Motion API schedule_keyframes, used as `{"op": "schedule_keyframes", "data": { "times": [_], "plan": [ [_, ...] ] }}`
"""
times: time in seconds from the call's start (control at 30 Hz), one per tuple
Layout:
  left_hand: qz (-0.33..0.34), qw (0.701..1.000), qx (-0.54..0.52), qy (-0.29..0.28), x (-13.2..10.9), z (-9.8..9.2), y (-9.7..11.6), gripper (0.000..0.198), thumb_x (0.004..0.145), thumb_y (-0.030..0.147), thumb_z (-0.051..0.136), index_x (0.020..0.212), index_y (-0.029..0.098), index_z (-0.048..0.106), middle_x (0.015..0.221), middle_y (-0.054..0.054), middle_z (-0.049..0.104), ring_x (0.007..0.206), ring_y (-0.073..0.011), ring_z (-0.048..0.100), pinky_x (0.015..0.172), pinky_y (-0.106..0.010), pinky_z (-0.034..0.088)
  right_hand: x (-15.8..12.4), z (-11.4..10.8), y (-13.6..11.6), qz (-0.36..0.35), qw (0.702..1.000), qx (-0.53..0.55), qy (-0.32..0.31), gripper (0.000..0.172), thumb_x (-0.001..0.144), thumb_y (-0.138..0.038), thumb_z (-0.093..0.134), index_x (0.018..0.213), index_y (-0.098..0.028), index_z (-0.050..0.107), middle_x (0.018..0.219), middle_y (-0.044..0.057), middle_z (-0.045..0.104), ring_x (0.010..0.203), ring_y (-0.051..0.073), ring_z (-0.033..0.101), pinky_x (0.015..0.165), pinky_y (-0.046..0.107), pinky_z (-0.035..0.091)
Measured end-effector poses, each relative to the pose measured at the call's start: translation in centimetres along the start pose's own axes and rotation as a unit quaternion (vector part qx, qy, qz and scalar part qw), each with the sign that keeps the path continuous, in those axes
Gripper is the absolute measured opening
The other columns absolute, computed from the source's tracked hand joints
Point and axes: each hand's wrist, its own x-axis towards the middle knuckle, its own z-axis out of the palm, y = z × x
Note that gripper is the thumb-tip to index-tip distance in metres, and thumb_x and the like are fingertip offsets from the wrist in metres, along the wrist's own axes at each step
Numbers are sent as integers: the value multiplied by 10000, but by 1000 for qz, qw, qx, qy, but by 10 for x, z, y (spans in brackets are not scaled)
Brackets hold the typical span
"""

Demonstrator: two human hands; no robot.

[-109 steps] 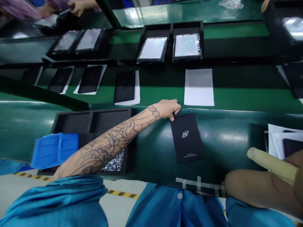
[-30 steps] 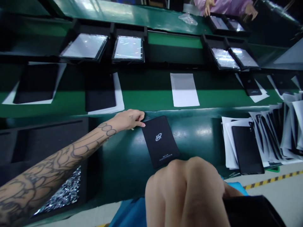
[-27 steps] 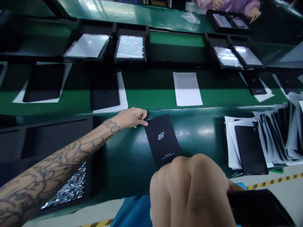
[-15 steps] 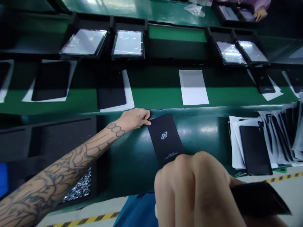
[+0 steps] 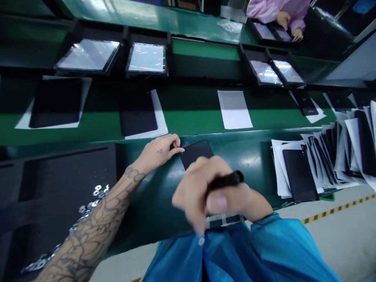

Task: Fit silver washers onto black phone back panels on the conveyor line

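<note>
On the green bench lies a black panel (image 5: pixel 195 152), its lower part hidden behind my right hand. My left hand (image 5: pixel 160 150) is at its upper left corner, fingers curled and thumb pressed to the edge. In front of the panel, blurred by motion, my right hand (image 5: pixel 205 192) is closed around a black pen-like tool (image 5: pixel 227 180); its tip does not show. Beneath my left forearm, small shiny silver pieces (image 5: pixel 84 211) are scattered in a dark tray (image 5: pixel 67 168).
Right of me stand a row of black panels with white sheets (image 5: pixel 326 156) and one flat black panel (image 5: pixel 301 172). Beyond, a white sheet (image 5: pixel 235 109) and black panels (image 5: pixel 138 113) lie on the green strip. Trays hold film-wrapped screens (image 5: pixel 147 58). A person in pink (image 5: pixel 282 15) works opposite.
My right hand has moved away from the camera, up and left over the panel, covering its printed logo. My left hand stays at the corner. The view has turned slightly.
</note>
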Motion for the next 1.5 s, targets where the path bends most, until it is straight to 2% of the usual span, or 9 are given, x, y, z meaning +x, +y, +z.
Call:
{"op": "schedule_keyframes", "data": {
  "times": [0.1, 0.23, 0.33, 0.43, 0.63, 0.77, 0.93, 1.13, 1.5],
  "plan": [
    [29, 989, -65, 133, -48, 1, -13, 224, 1010, 452, 568, 972, 237, 619, 948, -35, 728, 835, -218, 667, 783, -329, 507, 19, -19, 34, -10, 992, 82, 94, 660, 990, -783, 480, 583, -263, 467, 518, -26, 409, 462, 140, 373, 498, 315, 368],
    [-60, 949, 21, 310, -129, 9, -51, 255, 1058, 472, 542, 1032, 243, 651, 1079, -95, 722, 1060, -319, 676, 1022, -471, 524, 36, -38, 83, 53, 973, 93, 206, 693, 992, -803, 374, 532, -286, 337, 448, -60, 240, 428, 127, 212, 454, 303, 214],
    [-117, 932, 75, 336, -183, 27, -83, 301, 1070, 482, 523, 1185, 246, 670, 1247, -151, 688, 1230, -390, 633, 1142, -579, 465, 50, -37, 114, 73, 971, 68, 216, 713, 953, -848, 384, 506, -296, 321, 424, -62, 224, 422, 122, 193, 453, 300, 164],
    [-151, 931, 77, 325, -214, 47, -103, 385, 1081, 464, 495, 1374, 249, 621, 1421, -187, 622, 1364, -417, 572, 1217, -628, 407, 61, -31, 134, 89, 971, 63, 211, 721, 931, -852, 444, 491, -294, 322, 416, -66, 228, 406, 112, 187, 445, 299, 137],
    [-159, 935, 60, 311, -220, 60, -103, 422, 1098, 371, 427, 1489, 303, 570, 1574, -142, 551, 1502, -388, 473, 1330, -634, 263, 57, -30, 151, 126, 969, 38, 208, 727, 937, -853, 445, 493, -289, 328, 417, -63, 228, 387, 118, 193, 426, 307, 143],
    [-191, 931, 89, 299, -218, 59, -96, 327, 1096, 382, 454, 1327, 282, 662, 1422, -137, 658, 1317, -409, 592, 1214, -658, 375, 51, -27, 159, 115, 971, 28, 209, 704, 937, -788, 514, 490, -280, 318, 427, -56, 232, 401, 119, 200, 459, 316, 144],
    [-202, 937, 75, 273, -219, 58, -96, 308, 1113, 379, 420, 1265, 246, 653, 1285, -155, 695, 1175, -388, 661, 941, -535, 505, 48, -22, 163, 85, 977, -3, 195, 710, 950, -751, 529, 488, -267, 291, 443, -47, 222, 411, 113, 197, 493, 328, 117],
    [-189, 938, 30, 288, -218, 55, -102, 194, 1125, 359, 430, 1100, 260, 595, 1042, -93, 683, 981, -312, 678, 909, -460, 522, 44, -25, 162, 71, 984, -29, 160, 700, 1013, -754, 420, 538, -262, 272, 465, -39, 239, 428, 115, 185, 505, 332, 103],
    [-234, 918, 52, 315, -222, 44, -110, 298, 1104, 376, 382, 1047, 218, 629, 1002, -123, 717, 971, -316, 655, 891, -443, 517, 38, -24, 167, 92, 982, -65, 153, 730, 980, -862, 358, 557, -279, 239, 486, -44, 245, 448, 113, 197, 513, 328, 138]
  ]
}}
